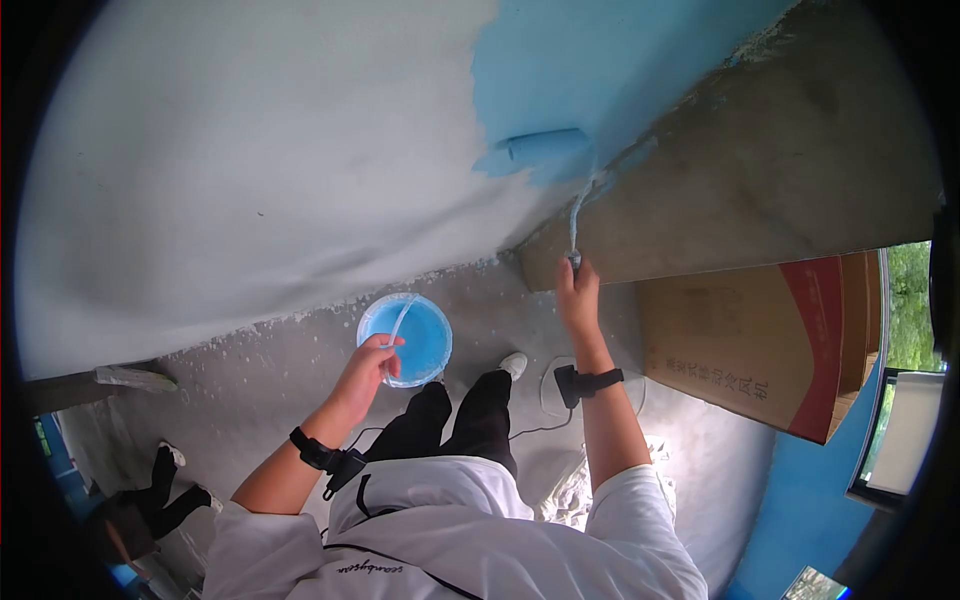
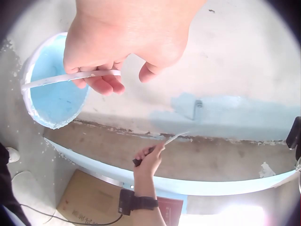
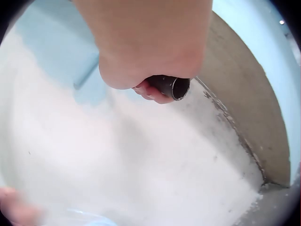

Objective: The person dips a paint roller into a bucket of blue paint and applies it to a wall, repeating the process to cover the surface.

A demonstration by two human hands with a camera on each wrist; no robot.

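Note:
My right hand (image 1: pixel 580 298) grips the dark handle (image 3: pixel 180 88) of a paint roller (image 1: pixel 548 145). The roller's blue sleeve lies against the wall, at the lower edge of a fresh blue patch (image 1: pixel 560 60). Down to the left, my left hand (image 1: pixel 365 378) has its fingers curled round the pale bail handle (image 2: pixel 51 82) of a white bucket (image 2: pixel 29 101). Light blue paint (image 1: pixel 428 342) coats the bucket's inside. In the left wrist view the bucket hangs tilted beside the fingers.
A grey concrete ledge (image 1: pixel 800 140) runs along the wall's right side. Below it stands a large cardboard box (image 1: pixel 720 340). Crumpled white sheeting (image 1: pixel 570 490) lies on the floor near my right side. Another person's legs (image 1: pixel 165 490) show at lower left. A cable crosses the floor.

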